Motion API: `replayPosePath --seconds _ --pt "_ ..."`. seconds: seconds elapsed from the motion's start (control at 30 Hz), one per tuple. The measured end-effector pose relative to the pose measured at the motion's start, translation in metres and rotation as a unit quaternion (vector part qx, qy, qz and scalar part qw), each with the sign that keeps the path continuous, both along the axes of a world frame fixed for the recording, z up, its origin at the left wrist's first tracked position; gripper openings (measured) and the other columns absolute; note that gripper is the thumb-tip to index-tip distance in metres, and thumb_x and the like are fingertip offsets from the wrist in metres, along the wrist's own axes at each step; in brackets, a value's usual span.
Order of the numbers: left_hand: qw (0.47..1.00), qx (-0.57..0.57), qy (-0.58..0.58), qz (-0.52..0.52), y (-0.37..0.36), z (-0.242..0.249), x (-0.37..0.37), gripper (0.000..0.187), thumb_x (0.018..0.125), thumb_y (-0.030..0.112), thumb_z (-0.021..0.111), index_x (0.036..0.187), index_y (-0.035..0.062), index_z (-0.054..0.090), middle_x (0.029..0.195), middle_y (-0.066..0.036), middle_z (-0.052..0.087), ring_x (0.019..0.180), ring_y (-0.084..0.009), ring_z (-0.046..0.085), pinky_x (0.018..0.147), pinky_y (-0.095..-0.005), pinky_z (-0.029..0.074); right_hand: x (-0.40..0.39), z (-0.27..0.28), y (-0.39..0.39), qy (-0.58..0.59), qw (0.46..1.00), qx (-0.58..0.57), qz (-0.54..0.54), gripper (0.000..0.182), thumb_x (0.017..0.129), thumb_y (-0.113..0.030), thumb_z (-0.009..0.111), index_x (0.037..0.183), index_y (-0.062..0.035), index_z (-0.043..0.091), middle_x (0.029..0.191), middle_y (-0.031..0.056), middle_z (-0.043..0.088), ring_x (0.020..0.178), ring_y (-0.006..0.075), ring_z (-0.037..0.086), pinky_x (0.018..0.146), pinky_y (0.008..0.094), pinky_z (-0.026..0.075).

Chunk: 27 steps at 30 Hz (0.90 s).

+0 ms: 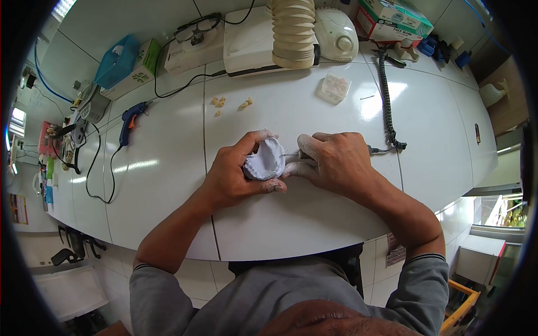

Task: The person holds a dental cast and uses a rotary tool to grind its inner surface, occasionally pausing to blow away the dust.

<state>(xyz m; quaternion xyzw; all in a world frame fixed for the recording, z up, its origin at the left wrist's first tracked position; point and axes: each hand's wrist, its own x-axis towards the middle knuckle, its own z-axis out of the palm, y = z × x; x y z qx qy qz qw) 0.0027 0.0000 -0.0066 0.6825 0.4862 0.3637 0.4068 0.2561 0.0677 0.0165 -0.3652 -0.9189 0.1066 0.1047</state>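
A white plaster dental cast (265,159) is held over the middle of the white table, its hollow side facing up. My left hand (238,168) wraps round its left side, with thumb and fingers on its edges. My right hand (336,159) is closed on a dark handpiece (306,155), whose thin metal tip points left and reaches the cast's right edge. A cord leaves the handpiece to the right. White dust coats the fingertips of both hands.
Small yellowish pieces (246,103) lie beyond my hands on the table (168,185). A clear box (334,88), a coiled cord (385,95) and a ribbed hose (293,33) stand farther back. A blue glue gun (131,122) lies at the left.
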Motion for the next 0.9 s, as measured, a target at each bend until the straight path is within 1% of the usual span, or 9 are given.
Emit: replayPosePath --seconds 0.07,0.37,0.63,0.73,0.9 --pt "1.0 -0.006 -0.015 0.002 0.0002 -0.0016 0.0 0.088 0.076 0.042 0.102 0.141 -0.0002 0.059 0.107 -0.014 0.079 0.1 -0.0219 0.077 0.092 -0.0334 0.058 0.0 -0.0001 0.0002 -0.003 1.0 0.002 -0.001 0.049 0.084 -0.054 0.087 0.097 -0.0086 0.074 0.084 0.0079 0.077 0.07 0.0306 0.076 0.06 0.0442 0.057" --pt "1.0 0.001 0.003 0.003 0.0005 0.0 0.0001 0.09 0.075 0.044 0.102 0.141 0.0001 0.059 0.108 -0.015 0.079 0.101 -0.0233 0.078 0.093 -0.0345 0.059 0.0002 -0.0005 0.0005 0.005 1.0 0.0 0.0 0.051 0.084 -0.056 0.086 0.096 -0.0083 0.074 0.084 0.0082 0.078 0.071 0.0307 0.076 0.06 0.0442 0.057" --pt "1.0 -0.005 -0.001 0.004 0.0002 -0.002 0.0 0.091 0.075 0.045 0.102 0.141 0.0005 0.059 0.109 -0.015 0.079 0.102 -0.0224 0.077 0.093 -0.0345 0.058 0.0 0.0011 0.0002 0.004 1.0 -0.004 0.001 0.051 0.085 -0.056 0.086 0.094 -0.0083 0.073 0.082 0.0079 0.077 0.069 0.0315 0.075 0.058 0.0451 0.056" --pt "1.0 -0.008 0.0 0.004 -0.0003 0.001 0.0006 0.09 0.075 0.044 0.102 0.141 0.0004 0.059 0.109 -0.014 0.079 0.102 -0.0224 0.077 0.093 -0.0346 0.058 0.0008 -0.0016 0.0006 0.031 0.999 0.008 0.01 0.053 0.09 -0.06 0.08 0.09 -0.0079 0.073 0.078 0.0101 0.075 0.066 0.0326 0.075 0.056 0.0463 0.056" --pt "1.0 -0.006 0.013 0.005 -0.0006 0.001 -0.0002 0.089 0.076 0.044 0.102 0.141 0.0002 0.059 0.109 -0.014 0.079 0.103 -0.0226 0.077 0.094 -0.035 0.059 0.001 -0.0036 0.0015 0.03 0.999 0.014 0.015 0.053 0.09 -0.06 0.08 0.09 -0.0076 0.073 0.078 0.0101 0.075 0.067 0.0324 0.075 0.056 0.0463 0.056"
